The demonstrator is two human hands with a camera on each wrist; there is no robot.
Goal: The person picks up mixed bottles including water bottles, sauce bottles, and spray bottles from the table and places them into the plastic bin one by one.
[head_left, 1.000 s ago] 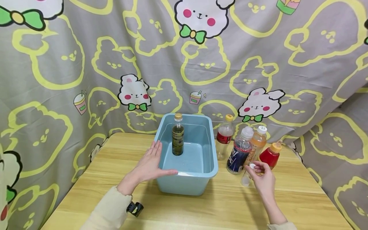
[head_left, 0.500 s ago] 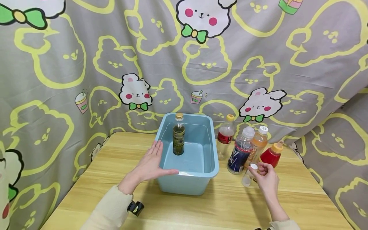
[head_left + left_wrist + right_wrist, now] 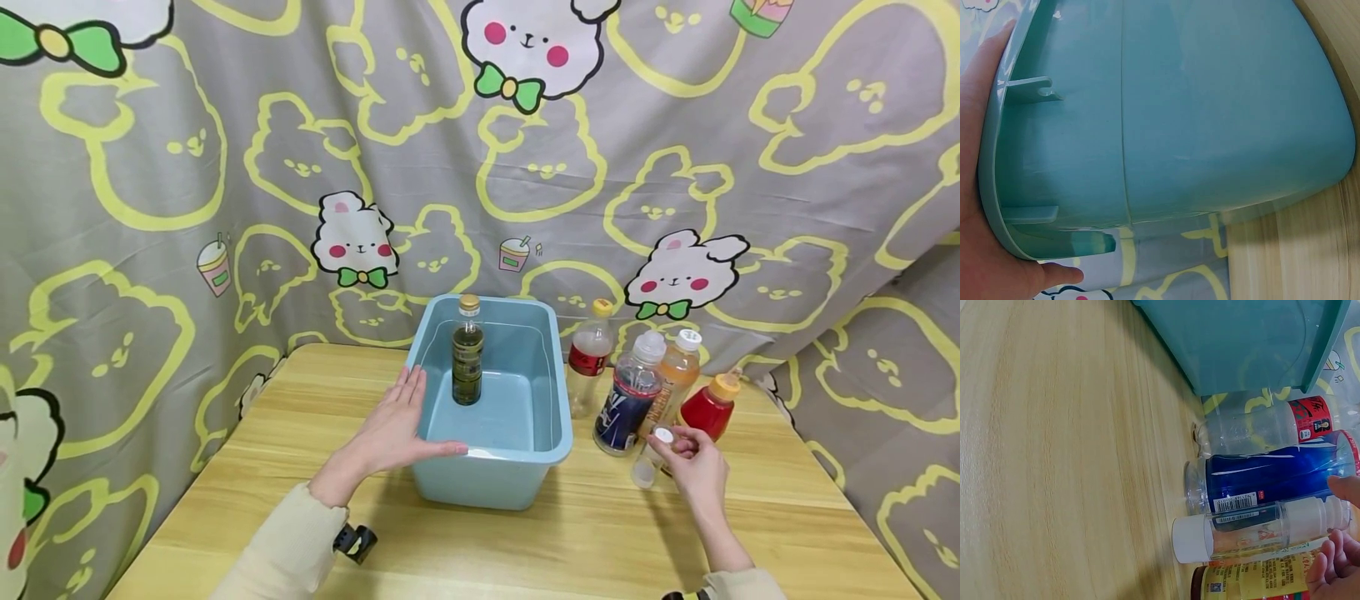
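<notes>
My left hand point(image 3: 386, 425) lies spread on the near left corner of a light blue plastic tub point(image 3: 487, 483). Its straight fingers touch the left rim and its thumb the front rim. Inside the tub stands a dark-filled bottle point(image 3: 467, 367) with a gold cap. To the right of the tub, my right hand point(image 3: 697, 467) pinches the white top of a small clear bottle point(image 3: 643, 473) between thumb and fingers. That bottle stands upright on the table. In the right wrist view, the small bottle point(image 3: 1247, 531) shows a white base, with the thumb and curled fingers around its top end.
Close around the small bottle stand a yellow-capped bottle point(image 3: 588, 362) with a red label, a blue-labelled bottle point(image 3: 626, 408), an orange drink bottle point(image 3: 680, 367) and a red sauce bottle point(image 3: 708, 408). A patterned curtain point(image 3: 420, 167) hangs behind the wooden table point(image 3: 480, 558).
My right fingers have shifted slightly to the right around the small bottle's top, leaving more of its white cap showing. The left hand and the tub have kept their place.
</notes>
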